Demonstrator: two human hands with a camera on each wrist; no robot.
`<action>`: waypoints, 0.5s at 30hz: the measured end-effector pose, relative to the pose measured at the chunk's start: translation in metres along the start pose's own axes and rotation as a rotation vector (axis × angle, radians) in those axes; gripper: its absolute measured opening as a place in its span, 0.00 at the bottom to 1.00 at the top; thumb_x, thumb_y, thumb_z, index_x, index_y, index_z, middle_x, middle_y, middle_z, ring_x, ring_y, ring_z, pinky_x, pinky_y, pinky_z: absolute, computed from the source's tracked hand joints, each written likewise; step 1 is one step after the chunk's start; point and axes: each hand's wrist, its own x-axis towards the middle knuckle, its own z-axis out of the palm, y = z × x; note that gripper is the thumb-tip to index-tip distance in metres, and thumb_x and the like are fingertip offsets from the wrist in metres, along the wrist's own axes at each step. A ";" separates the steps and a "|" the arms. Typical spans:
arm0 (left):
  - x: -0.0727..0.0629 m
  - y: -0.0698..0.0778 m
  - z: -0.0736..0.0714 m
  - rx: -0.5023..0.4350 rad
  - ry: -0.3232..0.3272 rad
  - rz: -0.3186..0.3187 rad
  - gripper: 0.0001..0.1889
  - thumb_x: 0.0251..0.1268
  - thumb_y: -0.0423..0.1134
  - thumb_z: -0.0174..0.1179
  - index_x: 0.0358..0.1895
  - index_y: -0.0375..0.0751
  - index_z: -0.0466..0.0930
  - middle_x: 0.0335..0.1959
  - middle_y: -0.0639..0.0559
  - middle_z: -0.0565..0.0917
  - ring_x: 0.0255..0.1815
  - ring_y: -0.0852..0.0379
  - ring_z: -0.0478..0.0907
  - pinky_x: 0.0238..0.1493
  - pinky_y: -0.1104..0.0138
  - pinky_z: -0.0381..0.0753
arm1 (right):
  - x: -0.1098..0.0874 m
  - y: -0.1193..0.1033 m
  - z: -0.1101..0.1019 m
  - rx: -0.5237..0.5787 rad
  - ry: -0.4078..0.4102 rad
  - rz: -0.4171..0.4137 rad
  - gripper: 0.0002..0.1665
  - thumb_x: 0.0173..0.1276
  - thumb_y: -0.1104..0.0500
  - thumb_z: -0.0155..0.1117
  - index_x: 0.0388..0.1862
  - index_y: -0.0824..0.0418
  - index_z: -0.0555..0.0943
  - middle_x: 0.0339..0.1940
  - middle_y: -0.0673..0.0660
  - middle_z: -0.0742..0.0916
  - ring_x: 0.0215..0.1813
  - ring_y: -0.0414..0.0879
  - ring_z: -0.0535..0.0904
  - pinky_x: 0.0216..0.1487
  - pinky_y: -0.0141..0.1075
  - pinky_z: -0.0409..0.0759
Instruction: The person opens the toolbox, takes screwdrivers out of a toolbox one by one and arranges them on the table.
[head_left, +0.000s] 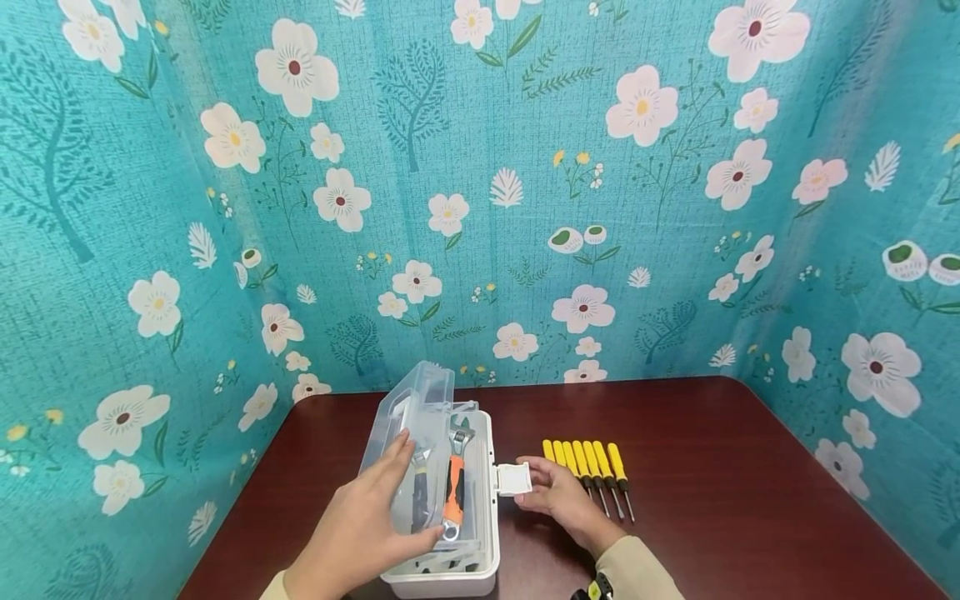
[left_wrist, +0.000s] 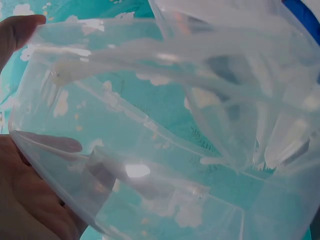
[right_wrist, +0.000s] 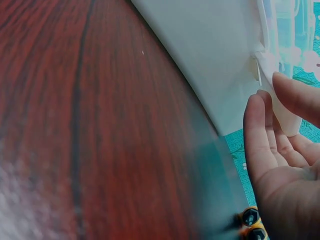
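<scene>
A white toolbox (head_left: pixel 487 542) stands on the table with its clear plastic lid (head_left: pixel 431 383) tilted up on the left. My left hand (head_left: pixel 367 508) holds the lid, thumb and fingers spread across it; the left wrist view shows the clear lid (left_wrist: pixel 150 125) close up. At the box's right side my right hand (head_left: pixel 558 500) holds the white latch (head_left: pixel 514 480) between thumb and fingers, and the latch (right_wrist: pixel 287 117) sticks outward. Inside lies an adjustable wrench (head_left: pixel 454 483) with an orange and black handle. A second, dark-handled wrench (head_left: pixel 420 492) shows through the lid.
Several screwdrivers (head_left: pixel 592 462) with yellow and black handles lie in a row right of my right hand. The dark red table (head_left: pixel 712 467) meets a teal flowered cloth (head_left: pixel 480 275) at the back and sides.
</scene>
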 end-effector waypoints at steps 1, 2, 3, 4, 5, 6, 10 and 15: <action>0.000 0.001 0.001 0.004 0.005 0.009 0.53 0.39 0.65 0.73 0.71 0.42 0.67 0.71 0.50 0.68 0.59 0.51 0.76 0.45 0.54 0.82 | 0.000 0.000 0.000 0.002 -0.002 0.000 0.41 0.61 0.71 0.68 0.70 0.74 0.61 0.55 0.65 0.81 0.49 0.52 0.82 0.47 0.42 0.81; 0.000 0.001 0.002 0.008 0.009 0.019 0.53 0.39 0.65 0.73 0.71 0.41 0.68 0.71 0.50 0.68 0.59 0.51 0.76 0.45 0.54 0.82 | 0.000 0.000 0.000 0.003 -0.005 0.000 0.40 0.61 0.71 0.68 0.70 0.75 0.61 0.55 0.65 0.81 0.49 0.52 0.82 0.47 0.42 0.81; 0.000 0.001 0.002 0.014 0.010 0.029 0.53 0.39 0.66 0.73 0.70 0.41 0.68 0.71 0.49 0.68 0.59 0.51 0.76 0.45 0.54 0.82 | -0.001 0.000 0.000 0.005 -0.007 0.000 0.40 0.61 0.71 0.68 0.70 0.75 0.61 0.55 0.66 0.81 0.49 0.52 0.82 0.47 0.42 0.81; 0.000 0.002 0.004 0.020 0.011 0.042 0.53 0.40 0.66 0.73 0.70 0.41 0.68 0.71 0.49 0.68 0.59 0.51 0.76 0.45 0.55 0.82 | -0.001 0.000 0.000 0.005 -0.007 0.001 0.40 0.61 0.71 0.68 0.70 0.75 0.61 0.55 0.65 0.81 0.49 0.52 0.82 0.47 0.42 0.81; 0.000 0.002 0.005 0.024 0.010 0.055 0.52 0.40 0.66 0.72 0.70 0.40 0.68 0.71 0.49 0.68 0.59 0.51 0.76 0.45 0.54 0.82 | -0.001 0.000 0.000 0.005 -0.007 0.000 0.40 0.61 0.71 0.68 0.70 0.75 0.61 0.55 0.65 0.81 0.49 0.52 0.82 0.47 0.42 0.81; 0.000 0.003 0.006 0.028 0.006 0.067 0.52 0.40 0.66 0.72 0.70 0.40 0.68 0.71 0.49 0.68 0.58 0.51 0.76 0.45 0.54 0.82 | -0.001 -0.001 0.000 0.006 -0.006 0.000 0.40 0.61 0.71 0.68 0.70 0.75 0.61 0.55 0.65 0.81 0.49 0.52 0.82 0.47 0.42 0.81; 0.001 0.006 0.011 0.041 0.007 0.128 0.51 0.41 0.65 0.71 0.69 0.39 0.70 0.70 0.48 0.68 0.57 0.51 0.77 0.45 0.53 0.81 | -0.001 -0.001 -0.001 0.006 -0.009 0.002 0.39 0.61 0.71 0.67 0.69 0.74 0.62 0.54 0.65 0.81 0.48 0.52 0.82 0.46 0.41 0.81; 0.003 0.009 0.016 0.073 0.042 0.212 0.50 0.41 0.66 0.70 0.67 0.37 0.72 0.69 0.46 0.70 0.57 0.50 0.78 0.48 0.54 0.81 | -0.001 0.001 -0.002 0.016 -0.012 0.002 0.40 0.60 0.70 0.68 0.69 0.75 0.61 0.53 0.65 0.82 0.48 0.52 0.81 0.46 0.42 0.81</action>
